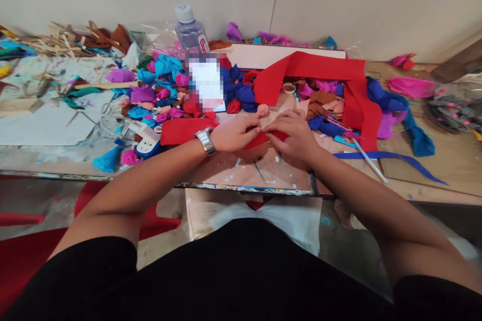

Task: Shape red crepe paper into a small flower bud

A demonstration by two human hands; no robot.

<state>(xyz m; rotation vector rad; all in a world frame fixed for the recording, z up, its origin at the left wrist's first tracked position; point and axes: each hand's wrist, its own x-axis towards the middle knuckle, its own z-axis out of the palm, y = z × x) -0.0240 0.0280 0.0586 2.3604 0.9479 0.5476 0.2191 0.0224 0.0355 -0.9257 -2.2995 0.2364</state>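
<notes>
My left hand, with a metal watch on its wrist, pinches a red crepe paper strip near the table's front edge. My right hand grips the same red paper just to the right, and the fingertips of both hands almost meet over it. Part of the strip shows beneath the hands, while its left end sticks out beyond my left wrist. Just behind the fingers lies a small peach paper rose. A longer red strip is draped over the pile behind my right hand.
A lit phone leans before a plastic bottle. Heaps of colourful paper flowers spread across the table. A power strip is at left. A white stick and blue ribbon lie right, near a dark dish.
</notes>
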